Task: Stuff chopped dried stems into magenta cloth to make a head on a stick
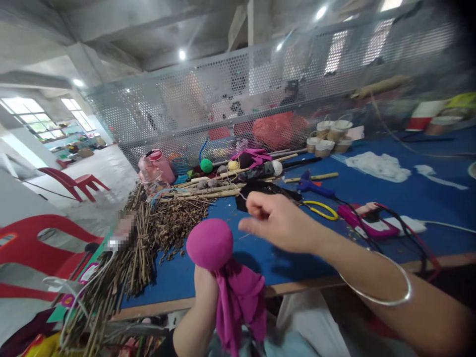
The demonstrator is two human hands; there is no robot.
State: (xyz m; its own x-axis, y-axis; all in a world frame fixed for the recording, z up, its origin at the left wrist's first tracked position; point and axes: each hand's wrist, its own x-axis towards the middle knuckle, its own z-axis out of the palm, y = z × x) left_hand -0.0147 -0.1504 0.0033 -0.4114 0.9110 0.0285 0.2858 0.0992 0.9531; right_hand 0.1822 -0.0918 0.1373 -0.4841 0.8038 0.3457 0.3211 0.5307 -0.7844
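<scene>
A round ball wrapped in magenta cloth (210,244) stands up at the front of the table, its loose cloth tail hanging down on the right. My left hand (206,283) grips it from below; most of its fingers are hidden behind the ball and cloth. To the right, above the blue tabletop, my right hand (277,218) is raised with curled fingers and the thumb pointing left. A thin pale thread shows near its fingertips, but whether they hold it I cannot tell. Beyond that hand lies a black sheet-like piece (256,191).
Dry twigs (139,253) and dried plant bits (178,220) cover the table's left side. A blue glue gun (316,187), yellow-handled tool (322,210) and magenta power strip (366,223) lie right. Behind are sticks, yarn balls, paper cups (334,134) and a mesh screen (178,106).
</scene>
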